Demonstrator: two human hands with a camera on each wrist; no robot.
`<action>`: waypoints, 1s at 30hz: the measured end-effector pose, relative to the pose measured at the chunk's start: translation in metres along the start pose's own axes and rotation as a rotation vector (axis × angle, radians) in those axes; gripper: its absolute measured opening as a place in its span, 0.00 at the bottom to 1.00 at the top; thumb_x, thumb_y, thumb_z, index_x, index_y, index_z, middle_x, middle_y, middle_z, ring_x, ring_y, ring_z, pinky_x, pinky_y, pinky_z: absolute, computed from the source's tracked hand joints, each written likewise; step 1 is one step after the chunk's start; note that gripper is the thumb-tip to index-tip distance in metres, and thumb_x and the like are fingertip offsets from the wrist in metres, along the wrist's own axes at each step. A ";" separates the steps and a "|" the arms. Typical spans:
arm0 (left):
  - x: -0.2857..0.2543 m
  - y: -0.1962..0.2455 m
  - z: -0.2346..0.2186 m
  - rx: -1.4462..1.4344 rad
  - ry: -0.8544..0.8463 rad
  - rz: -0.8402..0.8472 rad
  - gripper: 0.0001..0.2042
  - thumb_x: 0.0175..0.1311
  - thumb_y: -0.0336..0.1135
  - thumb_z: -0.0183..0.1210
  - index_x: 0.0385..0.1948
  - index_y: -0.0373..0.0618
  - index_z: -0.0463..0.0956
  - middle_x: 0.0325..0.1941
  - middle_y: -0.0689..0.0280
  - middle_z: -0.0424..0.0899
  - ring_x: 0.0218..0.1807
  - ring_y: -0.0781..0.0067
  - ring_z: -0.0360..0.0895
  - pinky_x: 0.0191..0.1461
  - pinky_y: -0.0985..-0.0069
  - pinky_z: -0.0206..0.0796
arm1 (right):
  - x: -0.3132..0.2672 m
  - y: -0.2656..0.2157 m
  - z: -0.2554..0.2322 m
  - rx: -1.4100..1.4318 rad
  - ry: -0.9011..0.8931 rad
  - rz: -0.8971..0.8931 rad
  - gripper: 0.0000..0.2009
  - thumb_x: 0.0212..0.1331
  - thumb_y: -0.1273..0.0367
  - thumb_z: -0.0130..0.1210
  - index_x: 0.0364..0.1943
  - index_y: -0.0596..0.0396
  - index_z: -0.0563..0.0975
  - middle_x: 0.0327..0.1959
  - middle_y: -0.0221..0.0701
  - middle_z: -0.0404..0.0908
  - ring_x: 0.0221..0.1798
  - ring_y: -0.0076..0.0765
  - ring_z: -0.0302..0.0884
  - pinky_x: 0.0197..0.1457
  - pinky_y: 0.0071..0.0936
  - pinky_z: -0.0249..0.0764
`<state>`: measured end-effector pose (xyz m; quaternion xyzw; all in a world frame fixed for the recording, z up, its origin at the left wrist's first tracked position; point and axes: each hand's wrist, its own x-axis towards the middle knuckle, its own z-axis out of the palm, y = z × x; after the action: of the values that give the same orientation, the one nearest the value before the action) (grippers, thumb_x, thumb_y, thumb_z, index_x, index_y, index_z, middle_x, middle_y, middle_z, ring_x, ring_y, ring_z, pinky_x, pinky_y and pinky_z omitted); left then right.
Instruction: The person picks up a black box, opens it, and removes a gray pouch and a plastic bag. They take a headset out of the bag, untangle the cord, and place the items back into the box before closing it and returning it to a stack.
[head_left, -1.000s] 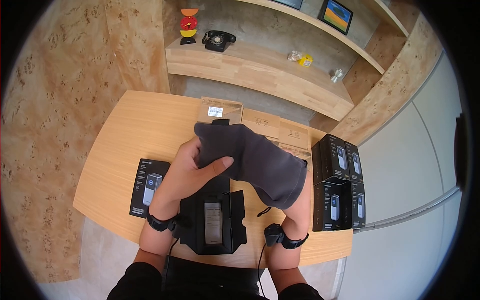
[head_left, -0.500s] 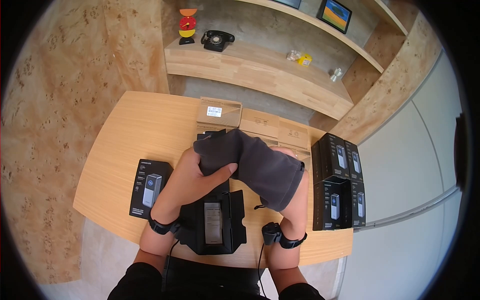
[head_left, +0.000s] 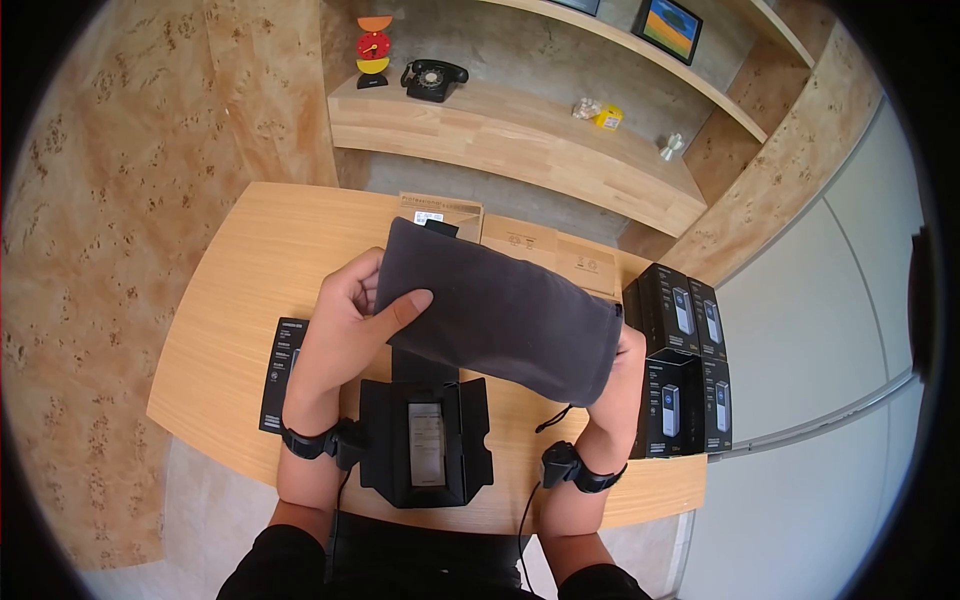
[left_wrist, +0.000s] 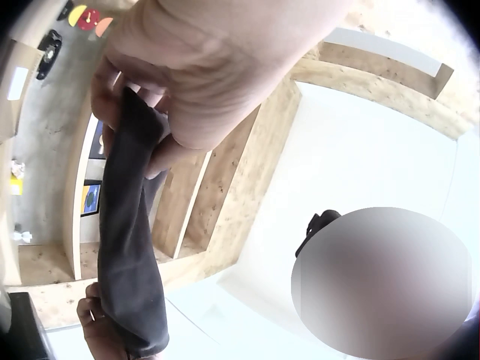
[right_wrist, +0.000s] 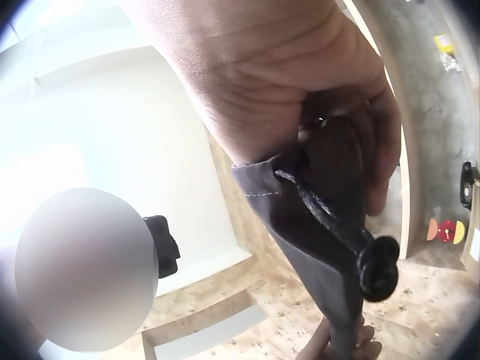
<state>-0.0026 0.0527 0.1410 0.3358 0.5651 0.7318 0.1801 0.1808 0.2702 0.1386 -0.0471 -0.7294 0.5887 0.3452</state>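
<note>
A dark grey drawstring pouch (head_left: 495,315) is stretched between both hands above the table. My left hand (head_left: 350,320) pinches its closed left end, thumb on the near face. At the other end, my right hand (head_left: 622,385) is mostly behind the pouch in the head view; in the right wrist view the right hand (right_wrist: 300,97) grips the pouch (right_wrist: 315,240) near its hemmed mouth, where a black cord with a knot (right_wrist: 377,266) hangs. Below lies an open black box (head_left: 370,440) with a grey printed piece (head_left: 427,445) inside.
Black printed boxes (head_left: 672,310) are stacked at the table's right; another black box (head_left: 276,385) lies left, partly behind the left arm. Brown cartons (head_left: 520,238) line the back edge. A shelf (head_left: 500,130) beyond holds a black telephone (head_left: 434,80).
The pouch, bent and folded before, is now drawn out flatter and straighter. My left hand has moved up and left, my right hand slightly right.
</note>
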 end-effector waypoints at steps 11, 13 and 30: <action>0.005 -0.011 -0.013 0.180 0.181 0.043 0.04 0.72 0.25 0.66 0.39 0.38 0.79 0.34 0.71 0.87 0.35 0.89 0.77 0.40 0.89 0.68 | 0.003 -0.004 0.003 0.040 0.032 0.126 0.11 0.61 0.81 0.65 0.47 0.64 0.85 0.38 0.23 0.88 0.41 0.15 0.82 0.46 0.18 0.77; 0.004 -0.007 -0.018 0.298 0.197 0.007 0.06 0.70 0.26 0.67 0.40 0.38 0.78 0.36 0.68 0.87 0.37 0.83 0.80 0.44 0.85 0.71 | 0.001 0.001 0.000 0.010 0.019 0.142 0.08 0.61 0.81 0.64 0.44 0.63 0.85 0.35 0.23 0.88 0.39 0.15 0.82 0.45 0.16 0.76; -0.011 -0.009 0.049 0.864 -0.343 0.490 0.58 0.39 0.40 0.83 0.79 0.46 0.57 0.73 0.54 0.70 0.72 0.45 0.68 0.79 0.43 0.54 | -0.006 -0.016 0.045 -0.292 -0.104 0.099 0.05 0.56 0.77 0.69 0.35 0.60 0.85 0.30 0.32 0.87 0.34 0.25 0.86 0.39 0.23 0.79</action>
<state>0.0384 0.0824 0.1359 0.6167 0.6825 0.3873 -0.0612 0.1659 0.2252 0.1470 -0.1022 -0.8210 0.4944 0.2667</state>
